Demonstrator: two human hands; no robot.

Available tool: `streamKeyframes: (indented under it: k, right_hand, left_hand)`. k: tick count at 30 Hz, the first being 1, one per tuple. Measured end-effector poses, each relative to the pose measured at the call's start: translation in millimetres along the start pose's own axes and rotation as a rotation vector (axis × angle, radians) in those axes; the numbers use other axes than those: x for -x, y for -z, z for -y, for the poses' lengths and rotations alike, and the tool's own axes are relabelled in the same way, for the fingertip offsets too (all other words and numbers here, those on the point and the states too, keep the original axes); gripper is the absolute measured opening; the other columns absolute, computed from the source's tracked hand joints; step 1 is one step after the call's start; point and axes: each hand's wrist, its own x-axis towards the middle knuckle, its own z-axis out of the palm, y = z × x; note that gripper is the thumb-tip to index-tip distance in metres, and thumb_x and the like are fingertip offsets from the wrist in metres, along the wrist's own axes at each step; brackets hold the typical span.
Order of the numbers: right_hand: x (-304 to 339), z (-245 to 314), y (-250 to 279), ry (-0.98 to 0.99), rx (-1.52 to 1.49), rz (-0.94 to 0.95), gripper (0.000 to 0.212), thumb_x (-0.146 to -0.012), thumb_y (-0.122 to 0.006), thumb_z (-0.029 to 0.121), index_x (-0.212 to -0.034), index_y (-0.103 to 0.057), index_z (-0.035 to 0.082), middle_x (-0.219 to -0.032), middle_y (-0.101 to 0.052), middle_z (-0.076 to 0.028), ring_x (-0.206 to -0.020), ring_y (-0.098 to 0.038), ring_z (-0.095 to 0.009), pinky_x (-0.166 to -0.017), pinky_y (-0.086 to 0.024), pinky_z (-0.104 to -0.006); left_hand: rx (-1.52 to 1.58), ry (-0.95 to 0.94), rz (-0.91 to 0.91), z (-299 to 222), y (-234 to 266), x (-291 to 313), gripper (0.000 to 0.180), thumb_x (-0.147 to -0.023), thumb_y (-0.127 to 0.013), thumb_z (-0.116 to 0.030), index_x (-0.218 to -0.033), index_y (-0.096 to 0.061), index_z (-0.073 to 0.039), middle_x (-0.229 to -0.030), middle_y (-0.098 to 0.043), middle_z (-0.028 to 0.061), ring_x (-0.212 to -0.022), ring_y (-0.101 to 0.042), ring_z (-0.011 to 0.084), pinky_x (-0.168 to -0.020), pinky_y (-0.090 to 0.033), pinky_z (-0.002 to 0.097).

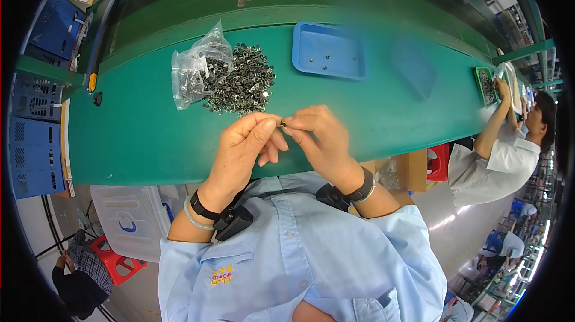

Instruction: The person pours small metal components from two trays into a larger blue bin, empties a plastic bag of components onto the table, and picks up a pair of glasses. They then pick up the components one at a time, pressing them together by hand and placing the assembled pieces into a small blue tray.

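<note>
My left hand and my right hand meet fingertip to fingertip over the near part of the green table. Between their pinched thumbs and forefingers sits a small dark metal part, mostly covered by the fingers. Just beyond my left hand lies a heap of small black and silver metal parts. A clear plastic bag holding more of them rests against the heap's left side. Farther off to the right is a shallow blue tray with a few small parts in it.
The green tabletop ends close to my body. A second blue tray looks blurred at the right. A co-worker sits at the far right by a green tray. Blue crates stand at left, a clear lidded box below.
</note>
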Motion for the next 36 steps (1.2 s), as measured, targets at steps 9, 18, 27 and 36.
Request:
streamKeyframes:
  k: [9, 18, 27, 36]
  right_hand:
    - [-1, 3, -4, -0.05, -0.05, -0.042, 0.019, -0.074, -0.071, 0.002, -0.09, -0.062, 0.008, -0.084, -0.064, -0.004, -0.077, -0.062, -0.019, -0.067, -0.045, -0.0299]
    - [-1, 2, -5, -0.059, -0.078, -0.016, 0.019, -0.074, -0.071, 0.001, -0.089, -0.061, 0.007, -0.083, -0.064, -0.005, -0.076, -0.062, -0.021, -0.068, -0.046, -0.0309]
    - [1, 2, -5, -0.051, -0.07, -0.007, 0.019, -0.074, -0.071, 0.001, -0.088, -0.061, 0.006, -0.082, -0.064, -0.006, -0.072, -0.062, -0.022, -0.066, -0.048, -0.0316]
    - [-4, 3, -2, -0.061, -0.087, 0.016, 0.018, -0.076, -0.07, 0.002, -0.091, -0.062, 0.006, -0.083, -0.065, -0.006, -0.073, -0.062, -0.022, -0.067, -0.049, -0.0316]
  left_hand:
    - [0.074, 0.063, 0.03, 6, 7, -3, 0.015, -0.095, -0.054, -0.018, -0.094, -0.056, -0.003, -0.073, -0.061, 0.0047, -0.056, -0.053, 0.0072, -0.046, -0.038, 0.0185]
    - [0.277, 0.137, 0.073, 7, 10, -4, 0.015, -0.093, -0.057, -0.019, -0.09, -0.054, -0.004, -0.07, -0.058, 0.0042, -0.054, -0.052, 0.0084, -0.045, -0.037, 0.0199]
    - [0.327, 0.164, 0.099, 13, 12, -6, 0.014, -0.092, -0.058, -0.018, -0.091, -0.055, -0.005, -0.067, -0.056, 0.0038, -0.053, -0.05, 0.0092, -0.045, -0.035, 0.0212]
    - [0.38, 0.162, 0.068, 13, 9, -7, 0.014, -0.092, -0.058, -0.018, -0.093, -0.055, -0.004, -0.065, -0.055, 0.0033, -0.052, -0.048, 0.0093, -0.044, -0.035, 0.0216]
